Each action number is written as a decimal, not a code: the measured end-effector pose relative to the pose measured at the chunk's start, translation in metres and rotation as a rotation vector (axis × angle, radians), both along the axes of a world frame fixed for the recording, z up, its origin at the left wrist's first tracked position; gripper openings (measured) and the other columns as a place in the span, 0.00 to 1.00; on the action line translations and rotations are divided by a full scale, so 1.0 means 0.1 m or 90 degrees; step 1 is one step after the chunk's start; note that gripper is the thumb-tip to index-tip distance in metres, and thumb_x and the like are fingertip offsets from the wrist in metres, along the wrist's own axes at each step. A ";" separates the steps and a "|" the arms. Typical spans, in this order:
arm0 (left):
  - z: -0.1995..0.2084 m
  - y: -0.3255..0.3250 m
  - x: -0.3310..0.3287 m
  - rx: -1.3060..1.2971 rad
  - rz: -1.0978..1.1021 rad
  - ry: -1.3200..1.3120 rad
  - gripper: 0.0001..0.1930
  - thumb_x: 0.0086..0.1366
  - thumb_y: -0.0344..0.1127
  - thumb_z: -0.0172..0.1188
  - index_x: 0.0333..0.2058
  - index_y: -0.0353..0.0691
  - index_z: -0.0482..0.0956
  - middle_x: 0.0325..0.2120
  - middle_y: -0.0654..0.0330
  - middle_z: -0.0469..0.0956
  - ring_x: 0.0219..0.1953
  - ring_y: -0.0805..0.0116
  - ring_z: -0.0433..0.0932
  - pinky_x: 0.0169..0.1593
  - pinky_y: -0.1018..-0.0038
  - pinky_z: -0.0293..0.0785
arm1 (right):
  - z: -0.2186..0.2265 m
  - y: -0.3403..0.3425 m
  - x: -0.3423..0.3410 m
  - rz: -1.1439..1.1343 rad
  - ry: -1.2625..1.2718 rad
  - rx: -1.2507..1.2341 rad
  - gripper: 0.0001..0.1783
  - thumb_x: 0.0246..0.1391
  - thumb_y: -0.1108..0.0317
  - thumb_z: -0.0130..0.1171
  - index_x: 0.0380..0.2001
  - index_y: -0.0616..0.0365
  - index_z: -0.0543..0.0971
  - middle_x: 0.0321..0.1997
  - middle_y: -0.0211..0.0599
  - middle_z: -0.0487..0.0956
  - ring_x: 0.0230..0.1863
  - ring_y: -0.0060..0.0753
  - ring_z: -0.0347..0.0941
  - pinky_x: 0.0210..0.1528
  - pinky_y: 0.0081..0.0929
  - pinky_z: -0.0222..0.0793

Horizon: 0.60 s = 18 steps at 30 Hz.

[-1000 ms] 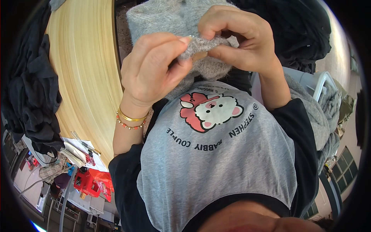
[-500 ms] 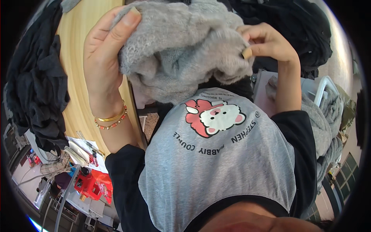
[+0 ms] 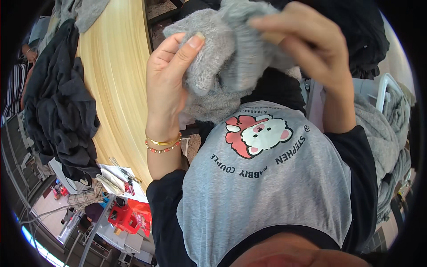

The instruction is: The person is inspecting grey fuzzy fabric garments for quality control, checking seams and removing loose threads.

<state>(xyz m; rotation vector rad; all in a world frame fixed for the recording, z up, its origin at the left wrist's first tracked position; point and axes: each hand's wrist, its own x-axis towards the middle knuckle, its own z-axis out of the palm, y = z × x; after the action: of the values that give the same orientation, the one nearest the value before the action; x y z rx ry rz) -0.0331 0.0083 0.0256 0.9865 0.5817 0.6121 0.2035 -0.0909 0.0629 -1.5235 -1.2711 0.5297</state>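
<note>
A fuzzy grey knit garment (image 3: 207, 55) hangs bunched up in front of me, above my lap. My left hand (image 3: 171, 71) is closed on its left part, the thumb pressed on top of the fabric and the fingers behind. My right hand (image 3: 316, 44) is over the garment's right part, smeared by motion. Its index finger and thumb point left across the knit, and whether they pinch it cannot be made out. Folds hide the garment's lower inside.
On the wooden table (image 3: 115, 71) at left lie a black garment (image 3: 62, 111) and grey knit cloth (image 3: 91, 13). Small tools (image 3: 126, 175) lie on paper by a red basket (image 3: 124, 218). Grey knits (image 3: 373, 133) fill a white-rimmed bin (image 3: 382, 95) at right. Black cloth (image 3: 364, 35) is piled behind; a person's hand (image 3: 30, 55) shows far left.
My left hand has moved right, toward the other hand, and the garment is more bunched. My right hand has risen, swinging leftward over the fabric. The view has shifted slightly.
</note>
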 end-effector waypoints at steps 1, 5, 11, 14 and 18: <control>-0.02 -0.04 0.03 0.013 0.032 -0.004 0.07 0.64 0.30 0.59 0.39 0.34 0.78 0.33 0.62 0.81 0.36 0.81 0.77 0.40 0.84 0.71 | -0.05 0.03 -0.11 0.063 -0.048 0.013 0.13 0.52 0.70 0.61 0.41 0.62 0.79 0.28 0.30 0.76 0.28 0.20 0.70 0.31 0.18 0.63; -0.12 -0.17 0.16 0.042 0.088 -0.020 0.07 0.63 0.29 0.60 0.39 0.34 0.79 0.32 0.63 0.80 0.34 0.82 0.75 0.39 0.85 0.70 | -0.30 0.07 -0.38 0.181 -0.181 0.024 0.14 0.45 0.68 0.67 0.37 0.61 0.81 0.30 0.33 0.78 0.32 0.27 0.73 0.35 0.21 0.65; -0.19 -0.08 0.09 0.177 0.132 0.007 0.05 0.63 0.27 0.59 0.36 0.34 0.81 0.32 0.65 0.79 0.33 0.81 0.73 0.38 0.84 0.66 | -0.49 0.19 -0.46 0.231 -0.029 -0.007 0.10 0.49 0.70 0.63 0.36 0.62 0.81 0.30 0.32 0.78 0.33 0.24 0.73 0.37 0.20 0.67; -0.17 -0.06 0.03 -0.008 0.127 -0.056 0.06 0.64 0.29 0.57 0.37 0.35 0.80 0.34 0.62 0.79 0.37 0.75 0.76 0.43 0.79 0.70 | -0.55 0.26 -0.47 0.283 -0.041 0.109 0.09 0.49 0.70 0.63 0.34 0.62 0.82 0.29 0.34 0.79 0.33 0.24 0.74 0.37 0.21 0.67; -0.12 -0.09 0.01 -0.344 0.059 -0.151 0.08 0.66 0.32 0.55 0.38 0.35 0.79 0.36 0.59 0.80 0.40 0.69 0.78 0.49 0.72 0.73 | -0.54 0.25 -0.43 0.321 -0.128 0.234 0.06 0.52 0.72 0.61 0.32 0.63 0.81 0.27 0.37 0.78 0.32 0.22 0.73 0.35 0.23 0.67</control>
<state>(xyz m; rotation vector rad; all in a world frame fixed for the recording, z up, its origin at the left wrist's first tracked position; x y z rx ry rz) -0.0325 -0.0008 0.0131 0.3751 0.5429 0.6011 0.1608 -0.0660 0.0093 -0.9636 -1.8149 0.4323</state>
